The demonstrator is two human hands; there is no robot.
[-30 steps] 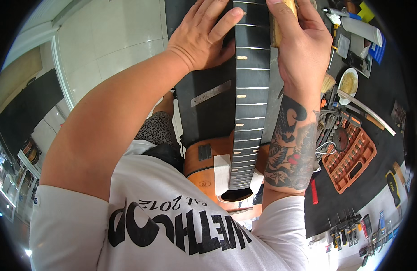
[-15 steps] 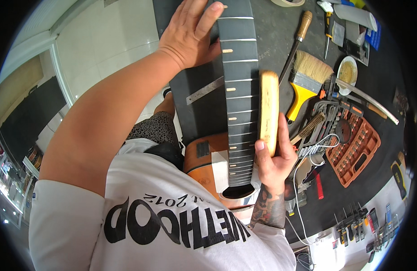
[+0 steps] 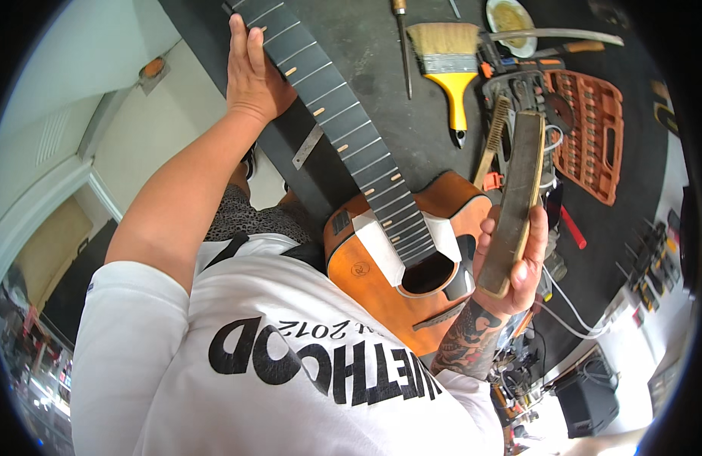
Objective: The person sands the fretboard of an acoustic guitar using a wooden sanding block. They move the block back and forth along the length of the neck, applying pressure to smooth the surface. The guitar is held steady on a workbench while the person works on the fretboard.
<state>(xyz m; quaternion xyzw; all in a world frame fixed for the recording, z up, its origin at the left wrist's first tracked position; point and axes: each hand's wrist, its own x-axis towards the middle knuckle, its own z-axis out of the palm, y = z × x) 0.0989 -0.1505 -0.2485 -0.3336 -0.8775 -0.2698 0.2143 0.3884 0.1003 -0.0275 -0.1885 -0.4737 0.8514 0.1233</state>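
Note:
An acoustic guitar (image 3: 370,281) with an orange-brown top lies slantwise in front of me. Its dark fretboard (image 3: 343,118) has bright frets and pale side marks along its left edge; white sheets (image 3: 379,245) flank its lower end by the soundhole. My left hand (image 3: 256,80) rests against the neck's left side high up, its fingers stretched out and apart. Off to the right of the guitar body, my right hand (image 3: 522,266) grips a long wooden sanding block (image 3: 516,201), raised, its dark flat face turned up toward me. Part of the palm hides behind the block.
A wide yellow-handled brush (image 3: 450,72), a wood-handled file (image 3: 406,53) and a small wire brush (image 3: 494,140) lie on the dark bench. Beyond are an orange socket case (image 3: 590,137), a white dish (image 3: 510,23) and cables. A steel ruler (image 3: 308,146) lies left of the neck.
The sanding block has moved from beside the fretboard out to the right and turned, so its dark face shows. My view has swung, and the guitar now appears more slanted.

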